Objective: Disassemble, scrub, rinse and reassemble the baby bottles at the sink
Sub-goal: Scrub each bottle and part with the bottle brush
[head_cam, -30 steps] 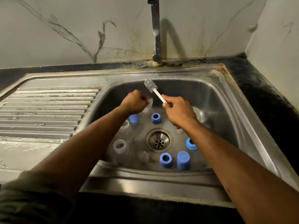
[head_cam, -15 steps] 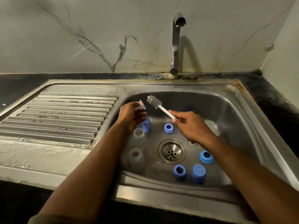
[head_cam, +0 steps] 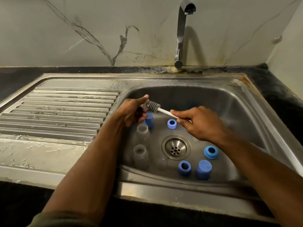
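Two clear bottle bodies stand upright in the left part of the sink basin [head_cam: 246,122]: a far bottle [head_cam: 143,131] and a near bottle [head_cam: 140,154], close together, mouths open. Three blue screw rings lie on the basin floor: a far ring [head_cam: 172,124] beyond the drain [head_cam: 175,147], a right ring [head_cam: 211,152] right of the drain, a near ring [head_cam: 184,167] at the near wall. Two blue caps stand closed-side up: a near cap [head_cam: 203,169] just right of the near ring, a far cap [head_cam: 149,120] just beyond the far bottle, partly hidden by the left hand.

Left hand [head_cam: 133,112]: fingers curled round a small clear teat [head_cam: 144,105], held above the basin's far-left corner, thumb extended.

Right hand [head_cam: 199,124]: pinches the white handle of a bottle brush [head_cam: 157,108]; the grey bristle head touches the teat.

Surface: stainless steel sink, ribbed draining board [head_cam: 57,112] to the left, wet with streaks. Dark countertop [head_cam: 278,95] around it.

Room: pale marble-veined wall [head_cam: 82,30] behind; chrome tap [head_cam: 181,33] at far centre, spout over the basin. Both forearms cross the near rim, covering part of the basin.
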